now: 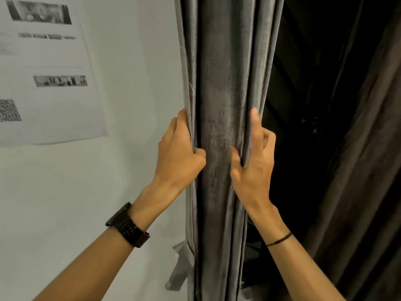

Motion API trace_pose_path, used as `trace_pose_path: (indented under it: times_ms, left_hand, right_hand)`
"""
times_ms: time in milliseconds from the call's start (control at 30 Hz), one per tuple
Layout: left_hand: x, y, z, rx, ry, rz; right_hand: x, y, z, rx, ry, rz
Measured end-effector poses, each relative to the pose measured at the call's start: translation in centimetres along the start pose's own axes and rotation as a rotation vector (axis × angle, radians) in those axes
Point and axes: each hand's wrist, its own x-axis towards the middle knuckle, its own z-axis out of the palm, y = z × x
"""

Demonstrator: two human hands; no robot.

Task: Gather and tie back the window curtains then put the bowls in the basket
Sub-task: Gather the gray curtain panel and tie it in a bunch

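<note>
Left hand (180, 153) and right hand (252, 161) each closed on opposite edges of the bunched grey velvet curtain (221, 105), beside the white wall (134, 83).

Bare wall (134, 83) left of the gathered curtain (223, 83) lies open; a second curtain (358, 148) crowds the right.

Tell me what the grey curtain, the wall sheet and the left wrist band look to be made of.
Grey curtain: woven fabric with a soft, velvet-like sheen, judging by the streaky highlights on its folds.
Wall sheet: thin white paper, matte, printed in greyscale; its lower edge lifts slightly.
Left wrist band: black and segmented, probably plastic or dark metal; the look leaves it open.
</note>
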Motion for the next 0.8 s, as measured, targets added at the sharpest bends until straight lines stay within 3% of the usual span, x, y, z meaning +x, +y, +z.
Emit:
trace_pose_path:
  times_ms: [133, 300, 467, 600, 700, 800]
  left_hand:
    - [-1.2, -0.2, 0.9, -0.114, -0.032, 0.016]
    - [-3.5, -1.4, 2.2, -0.267, -0.119, -0.198]
    - [-6.3, -3.1, 3.4, -0.367, -0.124, -0.331]
    - [-8.7, -5.2, 4.0, -0.498, -0.278, -0.358]
    - [-11.5, -8.6, 4.0, -0.669, -0.425, -0.521]
    - [-14.4, -12.3, 4.1, -0.438, -0.579, -0.641]
  right_hand:
    - [-2.2, 0.2, 0.7, -0.015, -0.155, -0.096]
    - [-6.6, -0.6, 0.2, 0.122, -0.355, 0.117]
    - [-11.8, 0.2, 0.8, -0.034, -0.584, 0.266]
    - [-15.9, 1.0, 1.5, -0.101, -0.627, 0.254]
    - [-17.3, 1.6, 1.4, -0.036, -0.605, 0.286]
    - [-17.7, 1.8, 1.2, -0.049, -0.571, 0.314]
